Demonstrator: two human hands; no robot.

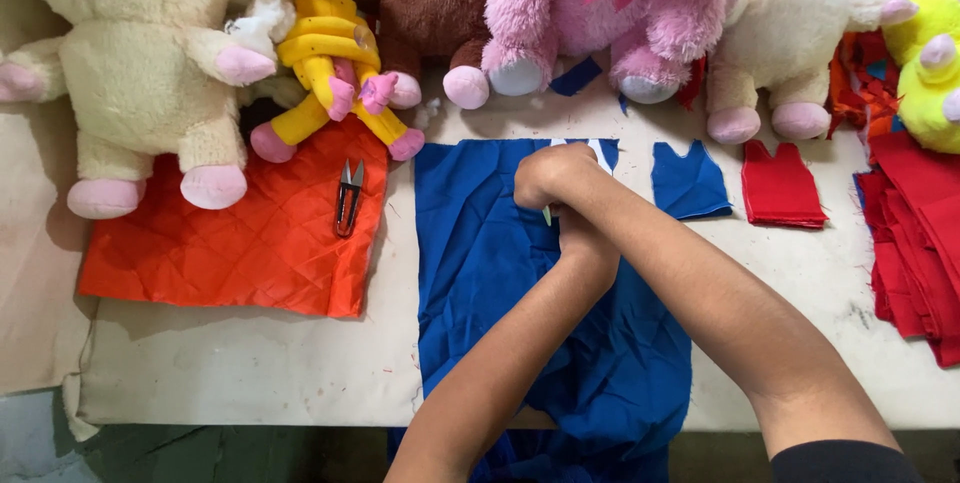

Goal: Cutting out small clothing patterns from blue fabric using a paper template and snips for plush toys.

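on the table, creased blue cloth point(480, 263) lies beneath both hands.

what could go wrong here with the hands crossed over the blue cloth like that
The right hand hides the spot where a thin pale tool meets the blue cloth, so a mark could stray. The cloth is creased and hangs off the table edge, so it might slide. The snips lie loose on the orange fabric.

1. No packages, labels, signs or screens show anywhere in this view.
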